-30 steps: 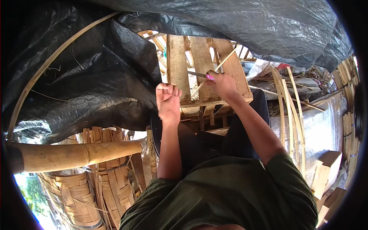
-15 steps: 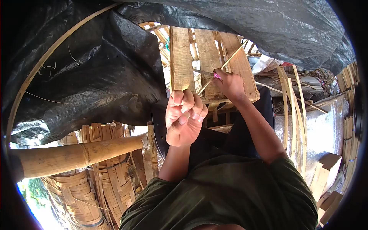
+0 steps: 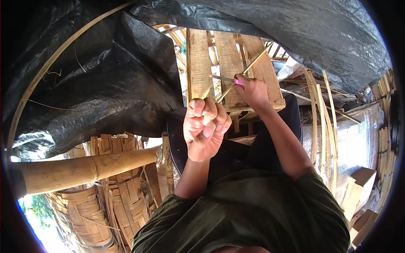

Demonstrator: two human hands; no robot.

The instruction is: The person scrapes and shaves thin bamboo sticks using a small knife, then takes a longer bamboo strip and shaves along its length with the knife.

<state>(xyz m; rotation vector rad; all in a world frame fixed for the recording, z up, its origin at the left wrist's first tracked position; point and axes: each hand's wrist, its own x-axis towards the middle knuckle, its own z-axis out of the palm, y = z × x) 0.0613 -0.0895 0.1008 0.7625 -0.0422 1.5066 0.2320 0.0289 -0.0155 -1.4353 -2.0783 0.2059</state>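
My left hand (image 3: 206, 128) is raised at the centre with its fingers curled shut, and a thin bamboo strip (image 3: 253, 63) runs down to its fingertips. The strip's near end is hidden by that hand. Farther off to the right, my right hand (image 3: 254, 91) grips a knife (image 3: 222, 78) with a pink handle; its narrow blade points left. From the far upper right the strip slants down, passing behind the right hand and knife. Beneath both lies a slatted wooden bench (image 3: 199, 63).
A black plastic sheet (image 3: 97, 84) hangs at left and overhead. A thick bamboo pole (image 3: 88, 173) juts in at left, above woven bamboo baskets (image 3: 80, 211). Several long bamboo strips (image 3: 322, 126) stand at right, near a cardboard box (image 3: 358, 189).
My left hand has shifted very slightly right, and its thumb lies higher across the curled fingers. My right hand and the knife are almost unmoved.
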